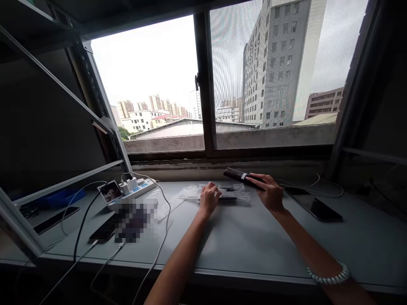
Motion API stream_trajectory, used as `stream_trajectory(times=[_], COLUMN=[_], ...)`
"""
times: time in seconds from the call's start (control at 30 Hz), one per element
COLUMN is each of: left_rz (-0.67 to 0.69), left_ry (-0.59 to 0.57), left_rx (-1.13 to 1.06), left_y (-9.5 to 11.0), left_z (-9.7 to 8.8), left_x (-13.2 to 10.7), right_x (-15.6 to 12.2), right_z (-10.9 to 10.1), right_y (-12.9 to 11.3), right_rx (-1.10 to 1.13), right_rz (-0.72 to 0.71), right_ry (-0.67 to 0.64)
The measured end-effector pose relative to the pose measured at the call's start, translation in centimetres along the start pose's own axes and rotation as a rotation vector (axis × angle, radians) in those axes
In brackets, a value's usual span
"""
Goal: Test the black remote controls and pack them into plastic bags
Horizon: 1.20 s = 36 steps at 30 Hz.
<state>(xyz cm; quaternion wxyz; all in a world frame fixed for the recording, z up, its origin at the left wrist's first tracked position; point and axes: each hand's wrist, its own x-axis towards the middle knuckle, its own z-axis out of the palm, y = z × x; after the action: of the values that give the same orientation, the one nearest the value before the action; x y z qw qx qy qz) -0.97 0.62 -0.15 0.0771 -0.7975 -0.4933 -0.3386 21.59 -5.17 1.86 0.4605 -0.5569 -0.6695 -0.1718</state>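
My right hand point(269, 191) grips a long dark bar-shaped object point(239, 175) with a pale band, lifted a little above the grey table point(241, 245) near the window sill. My left hand point(209, 198) rests with curled fingers on clear plastic bags point(190, 194) lying on the table. A small dark item point(228, 198) lies among the bags between my two hands. What the left fingers pinch is too small to make out.
A white power strip point(133, 189) with chargers and white cables sits at the left, next to a phone point(103, 231) and a blurred patch. A dark tablet point(313, 204) lies to the right. Metal shelving point(63, 182) stands on the left, a window behind.
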Motion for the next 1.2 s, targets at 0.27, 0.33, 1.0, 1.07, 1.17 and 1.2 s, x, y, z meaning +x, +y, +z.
stream_trajectory(times=[0.27, 0.33, 1.0, 1.07, 1.17, 1.2], left_rz=[0.076, 0.093, 0.092, 0.109, 0.130, 0.136], left_ry=[0.022, -0.007, -0.007, -0.012, -0.006, 0.005], left_rx=[-0.082, -0.086, -0.067, -0.079, -0.084, -0.083], left_y=[-0.1, 0.0, 1.4, 1.5, 1.7, 1.7], left_z=[0.2, 0.3, -0.3, -0.2, -0.1, -0.1], left_x=[-0.1, -0.2, 0.0, 0.0, 0.0, -0.1], right_x=[-0.1, 0.0, 1.1, 1.1, 1.1, 1.1], right_z=[-0.1, 0.0, 2.0, 1.8, 1.5, 1.3], right_y=[-0.3, -0.4, 2.3, 2.0, 1.4, 1.2], right_rx=[0.018, 0.061, 0.808, 0.822, 0.820, 0.817], right_rz=[0.095, 0.167, 1.067, 1.053, 1.013, 1.010], right_ry=[0.081, 0.111, 0.234, 0.222, 0.224, 0.226])
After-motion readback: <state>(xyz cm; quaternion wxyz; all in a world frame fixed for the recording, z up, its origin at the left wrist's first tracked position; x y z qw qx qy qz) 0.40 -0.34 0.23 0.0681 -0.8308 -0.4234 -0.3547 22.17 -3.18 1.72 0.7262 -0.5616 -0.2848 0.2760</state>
